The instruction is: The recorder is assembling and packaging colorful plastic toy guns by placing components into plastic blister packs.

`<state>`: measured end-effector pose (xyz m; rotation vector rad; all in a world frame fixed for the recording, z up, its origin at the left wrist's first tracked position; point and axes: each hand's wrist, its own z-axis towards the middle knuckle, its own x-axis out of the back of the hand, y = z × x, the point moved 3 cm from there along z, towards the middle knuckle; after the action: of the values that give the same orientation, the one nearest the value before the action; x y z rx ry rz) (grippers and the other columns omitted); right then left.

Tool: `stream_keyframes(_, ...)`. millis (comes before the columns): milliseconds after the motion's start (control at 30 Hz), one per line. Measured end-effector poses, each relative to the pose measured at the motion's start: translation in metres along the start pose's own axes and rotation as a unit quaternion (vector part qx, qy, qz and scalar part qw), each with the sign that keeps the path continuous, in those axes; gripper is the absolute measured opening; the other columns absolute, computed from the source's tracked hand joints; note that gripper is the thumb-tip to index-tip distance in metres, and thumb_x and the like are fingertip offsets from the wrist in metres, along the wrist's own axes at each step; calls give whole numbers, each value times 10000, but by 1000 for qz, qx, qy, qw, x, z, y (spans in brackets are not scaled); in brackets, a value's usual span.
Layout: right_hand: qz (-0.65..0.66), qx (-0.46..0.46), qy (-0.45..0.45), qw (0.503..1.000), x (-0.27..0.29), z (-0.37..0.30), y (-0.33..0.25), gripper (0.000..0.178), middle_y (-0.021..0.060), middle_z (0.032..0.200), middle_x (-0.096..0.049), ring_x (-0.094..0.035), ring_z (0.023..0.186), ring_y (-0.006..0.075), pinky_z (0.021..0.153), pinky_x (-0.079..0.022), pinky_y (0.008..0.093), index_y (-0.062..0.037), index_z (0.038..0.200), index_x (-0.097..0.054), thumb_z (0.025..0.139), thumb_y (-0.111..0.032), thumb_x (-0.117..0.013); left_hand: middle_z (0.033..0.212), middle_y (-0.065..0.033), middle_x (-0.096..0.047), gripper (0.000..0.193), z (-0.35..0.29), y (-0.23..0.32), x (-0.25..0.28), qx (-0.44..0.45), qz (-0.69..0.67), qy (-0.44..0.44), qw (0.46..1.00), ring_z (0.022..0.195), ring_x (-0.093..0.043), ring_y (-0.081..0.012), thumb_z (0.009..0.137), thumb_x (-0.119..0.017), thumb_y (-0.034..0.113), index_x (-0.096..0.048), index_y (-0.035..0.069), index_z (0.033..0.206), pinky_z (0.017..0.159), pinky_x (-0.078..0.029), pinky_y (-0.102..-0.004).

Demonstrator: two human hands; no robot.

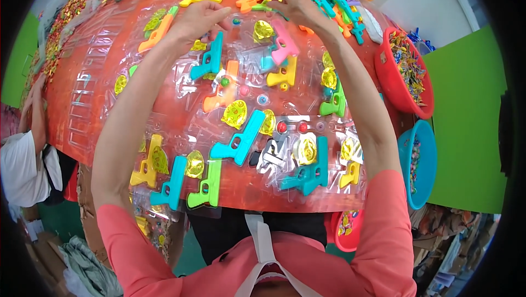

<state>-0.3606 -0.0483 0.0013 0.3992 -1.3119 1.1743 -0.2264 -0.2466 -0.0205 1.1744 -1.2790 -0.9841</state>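
Far to the left of the pink toy pistol (285, 41), a co-worker's hands (37, 97) are by the edge of the bench (63, 135). Nearer on that side lies an orange-and-green pistol (159, 28). Next comes the left hand (200, 22), up and left of the pink one, its fingers loosely bent; I cannot tell whether they pinch anything. The teal pistol (208, 58) lies just below that hand, left of the pink one. Above the pink pistol, the right hand (296, 6) has its fingers partly spread beside an orange pistol (250, 2) at the heap's edge; whether they grip it is unclear. Well to the right stands a red basin (405, 72).

The step in hand looks like settling pistols into clear trays. Best to take one pistol by its barrel, lower it flat, seat the grip fully, and keep the wrists high so sleeves and forearms don't drag neighbouring trays.
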Motion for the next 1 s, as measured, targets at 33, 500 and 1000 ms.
stream_keyframes(33,12,23,63,998,5,-1,-5,236,97,932,-676,-642,829,202,705,-500,320,-20,1080,-632,901,-170,-593,784,-24,-635,270,0,5,-2,-20,69,15,997,583,-533,-65,905,-599,271,-578,27,1020,479,-403,-233)
stream_keyframes(500,-21,104,-106,989,9,-135,-92,219,130,801,-630,-612,687,271,603,-476,376,-38,993,-620,801,-127,-678,669,-16,-592,174,33,-2,-23,-16,-40,44,998,553,-535,-98,903,-603,257,-630,85,889,495,-429,-277)
stream_keyframes(1000,22,25,-81,996,34,-149,-77,179,105,729,-624,-591,648,194,589,-465,328,-24,970,-610,873,-173,-616,1245,-185,-482,411,-142,-3,18,64,-252,-17,965,1179,-520,-291,929,-519,43,-370,-88,1289,1039,-439,-325)
